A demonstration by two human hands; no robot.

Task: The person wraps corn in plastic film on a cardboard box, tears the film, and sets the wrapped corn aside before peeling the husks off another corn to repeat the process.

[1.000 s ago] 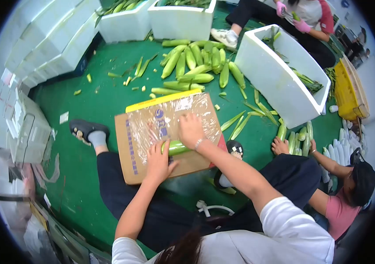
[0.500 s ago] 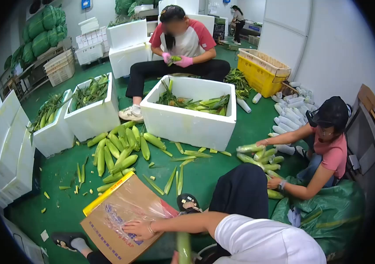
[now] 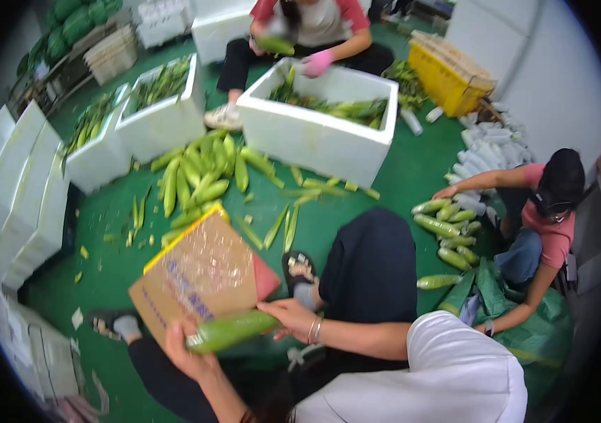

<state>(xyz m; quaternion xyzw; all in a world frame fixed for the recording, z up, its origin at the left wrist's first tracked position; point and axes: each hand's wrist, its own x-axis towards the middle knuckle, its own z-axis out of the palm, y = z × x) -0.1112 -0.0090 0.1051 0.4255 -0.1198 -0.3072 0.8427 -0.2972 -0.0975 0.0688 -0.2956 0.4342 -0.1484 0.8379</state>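
Observation:
An ear of corn in its green husk (image 3: 233,331) is held level between my two hands, in front of the cardboard piece. My left hand (image 3: 191,352) is closed round its thick end. At the narrower end, the fingers of my right hand (image 3: 290,317) grip the tip; bracelets circle that wrist. The ear looks glossy, but blur hides whether film covers it. Just beyond my hands, a printed cardboard piece (image 3: 163,292) lies tilted over my lower legs, with clear plastic film (image 3: 209,250) on its surface. A yellow edge (image 3: 219,210) shows behind it.
Green corn ears (image 3: 202,166) are piled on the floor among loose husks. White foam boxes (image 3: 314,134) hold corn and leaves. Opposite, a person in pink gloves (image 3: 318,63) handles an ear. To the right, another person (image 3: 550,204) crouches beside wrapped ears (image 3: 438,224) and a green sack (image 3: 543,310).
My right hand has left the film on the cardboard and taken the ear's tip. My left hand has raised the ear from below into view. The person at right now reaches toward the sack.

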